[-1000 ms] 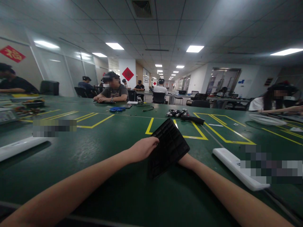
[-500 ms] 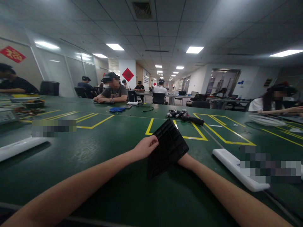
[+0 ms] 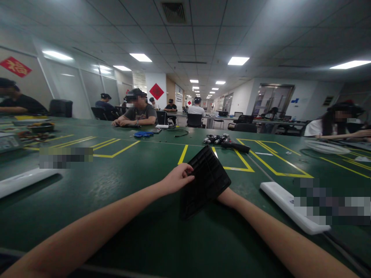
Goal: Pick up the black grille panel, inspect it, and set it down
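A flat, black rectangular panel (image 3: 204, 187) with a ribbed grid of shallow cells is held up at a slant above the green table (image 3: 139, 235). My right hand (image 3: 227, 196) supports it from behind at the lower right; its fingers are hidden by the panel. At the panel's upper left edge is my left hand (image 3: 178, 178). Its fingers are bent and slightly apart, with the fingertips at the ribbed face and a gap above the thumb. No object shows between them.
A white power strip (image 3: 292, 208) lies to the right, another white strip (image 3: 27, 180) to the left. Beyond the panel are a dark cable bundle (image 3: 218, 139), blue gloves or cloth (image 3: 144, 134) and yellow tape outlines (image 3: 240, 170). A person (image 3: 139, 110) sits across the table.
My left fingers have loosened from a closed pinch and spread a little at the panel's edge. The panel and my right hand stay almost where they were.
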Demonstrator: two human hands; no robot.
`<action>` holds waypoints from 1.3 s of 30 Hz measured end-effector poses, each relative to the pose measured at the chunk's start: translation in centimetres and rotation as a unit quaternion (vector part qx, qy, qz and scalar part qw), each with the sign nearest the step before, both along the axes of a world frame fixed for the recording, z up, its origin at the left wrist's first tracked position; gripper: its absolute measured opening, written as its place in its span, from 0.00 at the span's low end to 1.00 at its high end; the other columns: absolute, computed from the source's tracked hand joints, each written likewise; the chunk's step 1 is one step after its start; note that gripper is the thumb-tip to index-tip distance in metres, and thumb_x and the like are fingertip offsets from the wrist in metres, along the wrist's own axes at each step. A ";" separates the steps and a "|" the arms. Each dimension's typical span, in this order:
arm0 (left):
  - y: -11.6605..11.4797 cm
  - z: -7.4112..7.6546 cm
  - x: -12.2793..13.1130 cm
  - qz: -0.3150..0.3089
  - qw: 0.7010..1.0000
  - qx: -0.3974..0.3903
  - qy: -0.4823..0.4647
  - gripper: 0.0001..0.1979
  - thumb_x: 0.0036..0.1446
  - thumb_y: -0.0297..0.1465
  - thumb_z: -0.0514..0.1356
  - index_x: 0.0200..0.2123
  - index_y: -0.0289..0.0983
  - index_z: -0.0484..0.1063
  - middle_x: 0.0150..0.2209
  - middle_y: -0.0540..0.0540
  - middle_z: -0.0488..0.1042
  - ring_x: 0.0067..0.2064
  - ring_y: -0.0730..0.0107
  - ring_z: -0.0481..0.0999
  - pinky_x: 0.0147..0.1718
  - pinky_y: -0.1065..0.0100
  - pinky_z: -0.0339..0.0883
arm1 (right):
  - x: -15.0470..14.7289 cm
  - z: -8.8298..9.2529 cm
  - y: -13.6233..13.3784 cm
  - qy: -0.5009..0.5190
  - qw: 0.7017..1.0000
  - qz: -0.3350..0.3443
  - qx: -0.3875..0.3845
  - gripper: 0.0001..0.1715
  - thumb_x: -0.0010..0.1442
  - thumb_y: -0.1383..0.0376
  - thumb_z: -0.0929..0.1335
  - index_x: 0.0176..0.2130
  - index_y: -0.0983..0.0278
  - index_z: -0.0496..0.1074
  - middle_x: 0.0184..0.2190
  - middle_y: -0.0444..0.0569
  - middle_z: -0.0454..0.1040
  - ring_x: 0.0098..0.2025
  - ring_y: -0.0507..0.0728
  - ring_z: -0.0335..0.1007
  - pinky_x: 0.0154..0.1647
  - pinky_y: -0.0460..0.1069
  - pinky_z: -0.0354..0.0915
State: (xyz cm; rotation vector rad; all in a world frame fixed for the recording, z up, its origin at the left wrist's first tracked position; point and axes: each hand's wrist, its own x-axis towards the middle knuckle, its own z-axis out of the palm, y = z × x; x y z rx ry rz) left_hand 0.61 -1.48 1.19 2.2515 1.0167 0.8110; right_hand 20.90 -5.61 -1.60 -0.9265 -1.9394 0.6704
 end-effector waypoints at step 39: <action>2.2 1.5 -0.2 0.106 0.983 0.103 0.110 0.18 0.44 0.43 0.59 0.34 0.34 0.70 0.32 0.47 0.69 0.33 0.68 0.67 0.31 0.70 0.60 | 3.0 0.3 3.2 -0.107 0.993 -0.050 0.003 0.24 0.55 0.62 0.64 0.52 0.65 0.65 0.53 0.53 0.66 0.54 0.60 0.61 0.54 0.56 0.58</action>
